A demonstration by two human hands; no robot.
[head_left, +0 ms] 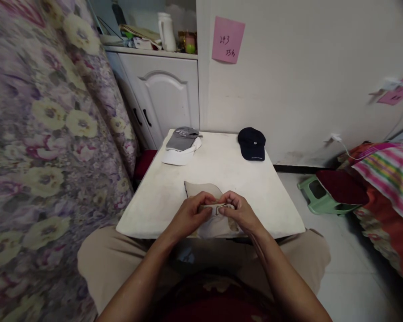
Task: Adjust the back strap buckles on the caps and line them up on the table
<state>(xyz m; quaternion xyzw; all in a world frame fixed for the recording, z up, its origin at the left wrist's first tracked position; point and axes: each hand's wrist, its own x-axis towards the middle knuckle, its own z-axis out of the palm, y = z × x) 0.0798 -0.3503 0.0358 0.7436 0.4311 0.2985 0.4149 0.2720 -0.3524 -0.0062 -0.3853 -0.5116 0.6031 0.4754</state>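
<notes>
- A white table (218, 167) stands before the person's knees.
- A beige cap (200, 189) is at its near edge, brim facing away.
- A grey cap (183, 140) overlaps a white cap (177, 158), far left.
- A navy cap (251, 145) lies far right.
- Left hand (192, 213) and right hand (241, 211): fingers pinched on the beige cap's strap.

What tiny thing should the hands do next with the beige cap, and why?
Perhaps hold the strap steady with the left hand and gently tug it with the right hand. Both pinch the back of the beige cap, one on each side of what looks like a small buckle. I can't tell whether it's fastened, so a gentle tug might show.
</notes>
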